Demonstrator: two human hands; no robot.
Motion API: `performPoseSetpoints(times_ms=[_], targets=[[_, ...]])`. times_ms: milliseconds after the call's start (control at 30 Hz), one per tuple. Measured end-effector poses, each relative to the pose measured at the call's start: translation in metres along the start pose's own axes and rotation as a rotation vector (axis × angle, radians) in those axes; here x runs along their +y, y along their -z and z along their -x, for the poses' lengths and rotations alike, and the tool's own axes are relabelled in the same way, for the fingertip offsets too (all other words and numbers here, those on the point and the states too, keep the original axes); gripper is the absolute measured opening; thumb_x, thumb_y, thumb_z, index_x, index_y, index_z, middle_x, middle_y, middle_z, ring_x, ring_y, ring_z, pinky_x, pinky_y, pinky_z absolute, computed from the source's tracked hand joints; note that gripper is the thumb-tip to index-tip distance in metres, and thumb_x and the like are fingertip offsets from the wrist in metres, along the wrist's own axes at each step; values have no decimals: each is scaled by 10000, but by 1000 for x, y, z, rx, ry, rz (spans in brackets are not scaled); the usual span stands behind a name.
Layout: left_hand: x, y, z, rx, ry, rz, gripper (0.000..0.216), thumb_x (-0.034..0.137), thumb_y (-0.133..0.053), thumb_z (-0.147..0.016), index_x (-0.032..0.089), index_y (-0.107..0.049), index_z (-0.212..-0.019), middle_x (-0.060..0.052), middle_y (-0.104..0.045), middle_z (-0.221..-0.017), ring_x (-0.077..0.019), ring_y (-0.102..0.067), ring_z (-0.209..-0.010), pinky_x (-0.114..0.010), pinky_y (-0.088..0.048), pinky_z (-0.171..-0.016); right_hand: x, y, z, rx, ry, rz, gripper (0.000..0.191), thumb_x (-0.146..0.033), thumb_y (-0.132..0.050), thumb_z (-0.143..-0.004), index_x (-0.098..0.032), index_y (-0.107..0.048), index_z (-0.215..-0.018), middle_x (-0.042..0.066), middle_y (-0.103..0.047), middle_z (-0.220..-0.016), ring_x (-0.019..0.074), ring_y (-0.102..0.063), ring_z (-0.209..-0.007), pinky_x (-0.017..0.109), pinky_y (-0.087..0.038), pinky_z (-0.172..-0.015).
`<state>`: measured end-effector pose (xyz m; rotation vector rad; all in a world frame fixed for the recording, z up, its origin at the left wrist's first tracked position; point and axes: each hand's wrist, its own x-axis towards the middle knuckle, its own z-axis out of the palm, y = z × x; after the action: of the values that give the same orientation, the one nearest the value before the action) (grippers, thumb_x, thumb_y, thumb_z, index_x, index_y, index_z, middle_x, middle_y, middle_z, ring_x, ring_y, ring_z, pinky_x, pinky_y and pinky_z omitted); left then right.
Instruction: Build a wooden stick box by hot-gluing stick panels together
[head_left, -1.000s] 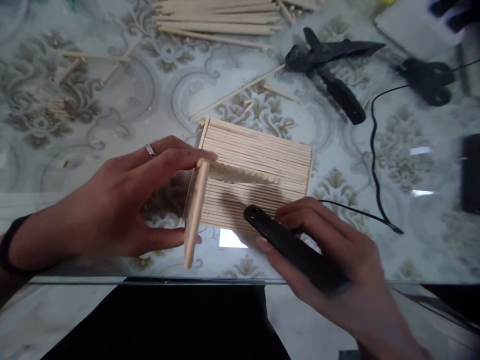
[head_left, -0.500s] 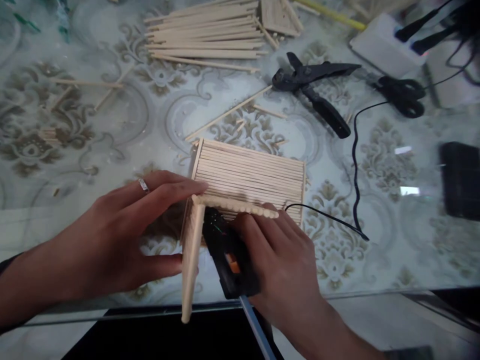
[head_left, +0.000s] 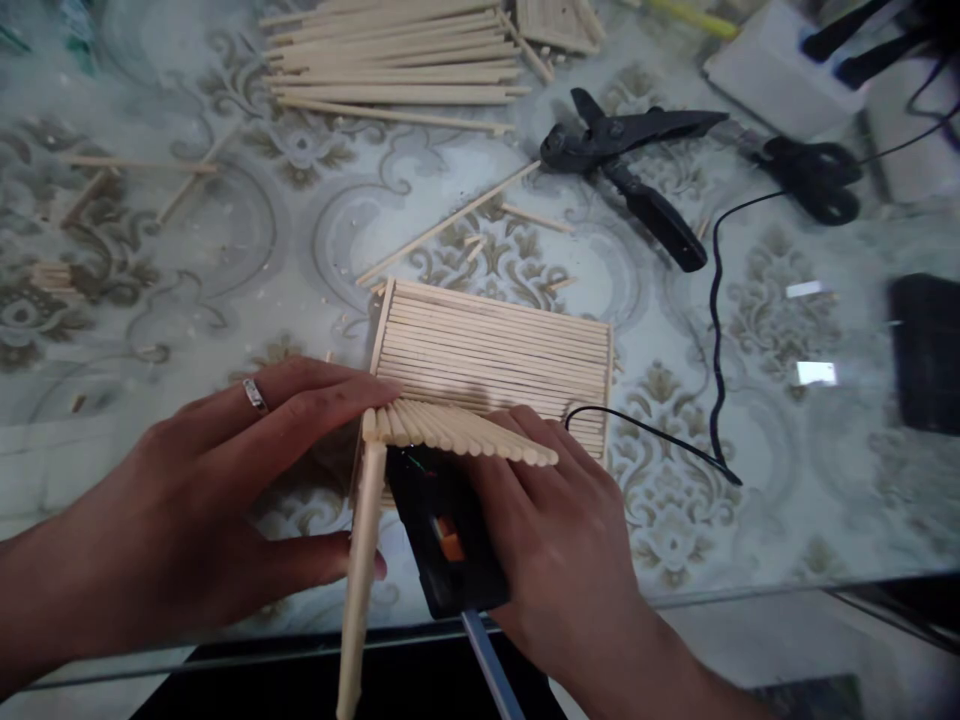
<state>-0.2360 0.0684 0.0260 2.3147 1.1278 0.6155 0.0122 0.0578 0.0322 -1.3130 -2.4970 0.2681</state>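
Your left hand (head_left: 217,490) sits at 8 o'clock, its forearm (head_left: 52,590) coming in from the same side. The fingers (head_left: 315,400) reach out between 2 and 3 o'clock; the thumb (head_left: 315,558) lies below them, pointing to 3 o'clock, parted by a gap. Your right hand (head_left: 559,520) is at 5 o'clock, back upward, fingers bent in a closed grip, forearm (head_left: 667,655) running off between 4 and 5 o'clock.

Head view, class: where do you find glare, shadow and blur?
Head view, right side: white glare patches on the glass tabletop; head view, middle: a soft shadow on the flat stick panel near the right hand; head view, right edge: the dark object looks blurred.
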Motion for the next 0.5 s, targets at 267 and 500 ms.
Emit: performPoseSetpoints(times_ms=[267, 500], targets=[[-1, 0, 3, 16, 5, -27, 561, 562, -653, -1046, 239, -587, -1500, -29, -712, -1405, -165, -759, -1152, -218, -604, -1095, 5, 2, 1, -49, 17, -27, 222, -69, -517, -920, -190, -676, -823, 104, -715, -830, 290, -583, -777, 416, -434, -711], [1, 1, 0, 17, 5, 5, 547, 549, -679, -1037, 226, -603, -1472, -26, -707, -1383, -165, -749, -1172, -226, -582, -1139, 8, 4, 3, -45, 18, -34, 216, -75, -501, -962, -171, -684, -902, 102, -719, -859, 295, -590, -806, 407, -454, -727]])
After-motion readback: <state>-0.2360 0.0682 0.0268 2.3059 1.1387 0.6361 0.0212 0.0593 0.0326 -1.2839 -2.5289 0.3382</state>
